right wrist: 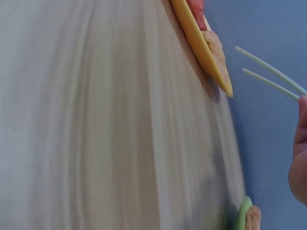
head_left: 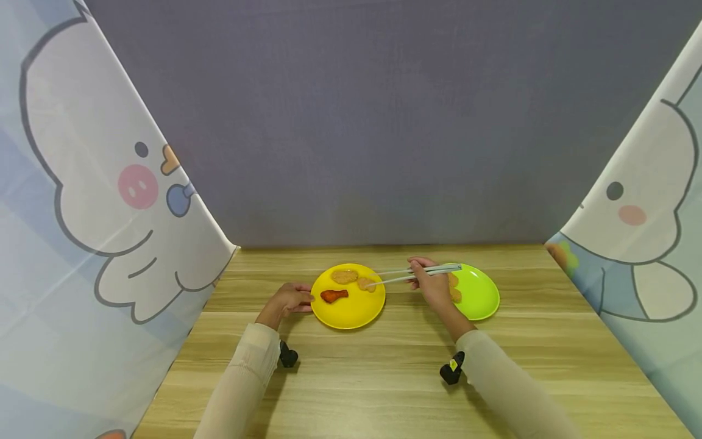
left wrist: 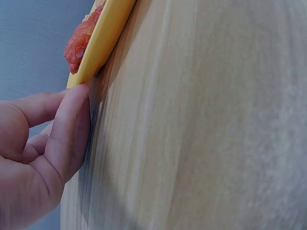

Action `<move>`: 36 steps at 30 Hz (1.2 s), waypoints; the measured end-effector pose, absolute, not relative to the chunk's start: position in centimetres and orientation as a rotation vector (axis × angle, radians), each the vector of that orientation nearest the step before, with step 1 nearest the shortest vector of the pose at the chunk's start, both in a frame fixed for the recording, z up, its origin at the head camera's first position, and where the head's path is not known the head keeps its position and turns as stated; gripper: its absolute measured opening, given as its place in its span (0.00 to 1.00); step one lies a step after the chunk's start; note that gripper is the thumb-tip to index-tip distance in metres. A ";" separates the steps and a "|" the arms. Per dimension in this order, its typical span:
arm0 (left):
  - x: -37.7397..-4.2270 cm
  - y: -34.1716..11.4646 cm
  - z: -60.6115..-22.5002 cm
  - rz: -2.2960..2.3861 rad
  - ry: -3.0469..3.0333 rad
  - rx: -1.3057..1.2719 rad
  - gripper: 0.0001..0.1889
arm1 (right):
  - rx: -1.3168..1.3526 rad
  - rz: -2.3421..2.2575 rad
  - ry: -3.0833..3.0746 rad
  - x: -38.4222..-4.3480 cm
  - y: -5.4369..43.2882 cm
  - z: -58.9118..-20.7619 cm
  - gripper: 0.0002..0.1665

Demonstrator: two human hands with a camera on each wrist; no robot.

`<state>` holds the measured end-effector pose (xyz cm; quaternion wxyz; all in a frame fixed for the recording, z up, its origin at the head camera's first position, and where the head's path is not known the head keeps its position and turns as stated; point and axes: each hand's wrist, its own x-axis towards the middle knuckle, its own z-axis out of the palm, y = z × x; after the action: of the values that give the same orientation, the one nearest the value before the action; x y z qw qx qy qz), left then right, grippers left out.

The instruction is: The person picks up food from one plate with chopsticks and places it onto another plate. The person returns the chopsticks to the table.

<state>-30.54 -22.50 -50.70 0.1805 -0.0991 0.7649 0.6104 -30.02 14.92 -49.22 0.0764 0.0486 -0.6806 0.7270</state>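
My left hand [head_left: 290,298] pinches the left rim of a yellow plate [head_left: 347,318] between thumb and fingers, as the left wrist view shows up close. On that plate lie a reddish-brown chicken drumstick [head_left: 333,296], an oval breaded patty [head_left: 345,277] and a smaller nugget [head_left: 366,284] near the right rim. In my right hand [head_left: 434,288] is a pair of pale chopsticks [head_left: 452,267], pointing left toward the nugget. Seen from the right wrist, the chopsticks' tips [right wrist: 238,49] stand apart above the plate's edge, with nothing between them.
A bright green plate [head_left: 481,296] sits right of the yellow one, partly behind my right hand and forearm. Two nuggets [head_left: 455,296] show on its left side. The wooden table [head_left: 373,378] meets a grey backdrop [head_left: 351,152], with cartoon-printed cloth [head_left: 109,231] at both sides.
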 end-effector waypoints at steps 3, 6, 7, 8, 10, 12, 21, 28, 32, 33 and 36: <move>-30.5 -22.5 -50.7 1.722 2.162 -0.274 0.20 | 0.157 2.195 -2.064 -29.8 14.1 -49.1 0.21; -30.5 -22.6 -50.6 1.724 2.165 -0.285 0.20 | 0.159 2.196 -2.069 -29.6 13.2 -49.0 0.20; -30.5 -22.6 -50.6 1.723 2.168 -0.286 0.20 | 0.160 2.193 -2.072 -29.6 12.9 -49.0 0.19; -30.5 -22.6 -50.6 1.724 2.169 -0.288 0.20 | 0.161 2.186 -2.075 -29.6 12.5 -49.0 0.19; -30.5 -22.6 -50.7 1.721 2.174 -0.289 0.20 | 0.166 2.173 -2.069 -29.7 11.9 -49.3 0.19; -30.5 -22.5 -50.7 1.716 2.176 -0.288 0.20 | 0.178 2.153 -2.066 -29.8 11.3 -49.6 0.18; -30.6 -22.2 -50.9 1.717 2.176 -0.301 0.19 | 0.192 2.137 -2.147 -29.8 9.7 -50.1 0.17; -30.6 -22.3 -50.8 1.712 2.177 -0.298 0.20 | 0.222 2.048 -2.152 -29.8 8.3 -50.7 0.15; -30.5 -22.4 -50.7 1.709 2.182 -0.302 0.20 | 0.236 2.064 -2.150 -29.7 7.8 -50.9 0.15; -30.5 -22.4 -50.7 1.709 2.182 -0.304 0.20 | 0.244 2.072 -2.144 -29.7 7.7 -50.9 0.15; -30.5 -22.4 -50.7 1.710 2.185 -0.305 0.20 | 0.263 2.091 -2.126 -29.6 7.4 -50.8 0.15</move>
<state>-30.47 -22.42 -50.69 0.1742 -0.1076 0.7708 0.6033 -29.63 7.44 -50.82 0.0740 0.0875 -0.7084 0.6965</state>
